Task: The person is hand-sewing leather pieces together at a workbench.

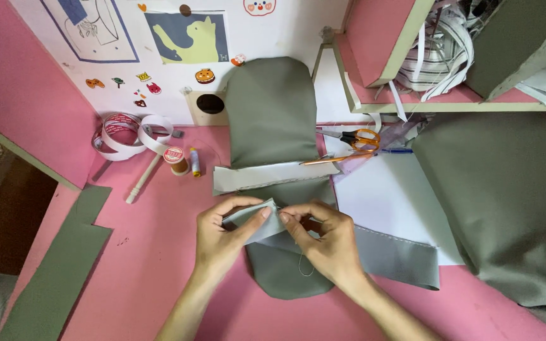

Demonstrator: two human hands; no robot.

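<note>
My left hand (222, 237) and my right hand (323, 240) meet at the middle of a pink table (153, 252). Both pinch the folded edge of a grey-green fabric strip (387, 256) that runs off to the right. A thin thread hangs below my right hand. Under the hands lies a long rounded piece of grey-green fabric (273, 120), reaching up to the back wall, with a pale folded band (273, 177) across its middle.
Orange-handled scissors (358, 137) and a pen lie behind the work. A thread spool (176, 160), a small tube and a coil of tape (124, 136) sit at the left. A large grey-green fabric pile (507, 196) fills the right. A fabric offcut (64, 265) lies at the left edge.
</note>
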